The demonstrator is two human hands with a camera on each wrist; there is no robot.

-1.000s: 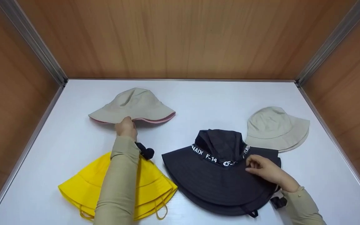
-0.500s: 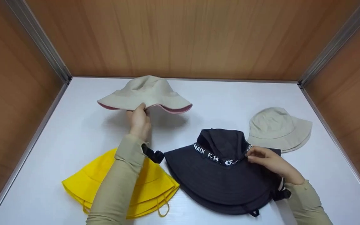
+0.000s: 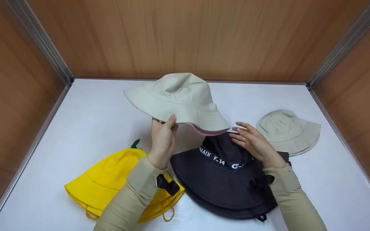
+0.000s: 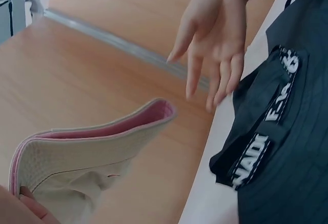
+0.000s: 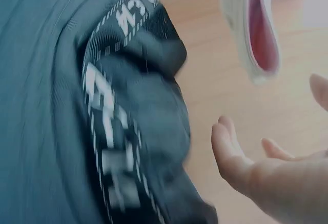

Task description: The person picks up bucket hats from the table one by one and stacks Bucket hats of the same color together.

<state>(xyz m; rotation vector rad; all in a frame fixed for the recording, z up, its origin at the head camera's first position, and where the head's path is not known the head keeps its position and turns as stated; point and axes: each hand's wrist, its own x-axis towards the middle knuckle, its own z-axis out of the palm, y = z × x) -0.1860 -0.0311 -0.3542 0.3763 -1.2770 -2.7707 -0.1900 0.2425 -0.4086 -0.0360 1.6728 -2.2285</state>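
Below and to the left of the left hand [image 3: 163,139], a yellow hat [image 3: 114,183] lies on the white counter [image 3: 85,118], while that hand pinches the near brim of a beige bucket hat with a pink lining [image 3: 180,99] and holds it up off the counter, tilted. Just beside that brim's lower edge the right hand [image 3: 254,144] hovers with fingers spread and loose, holding nothing, over the crown of the black lettered hat [image 3: 217,179]. Beyond the right hand, further right, a second beige hat [image 3: 287,131] lies partly under the black one's brim.

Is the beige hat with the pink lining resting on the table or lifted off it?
Lifted: the left hand pinches the beige hat's brim, holding it tilted above the table.
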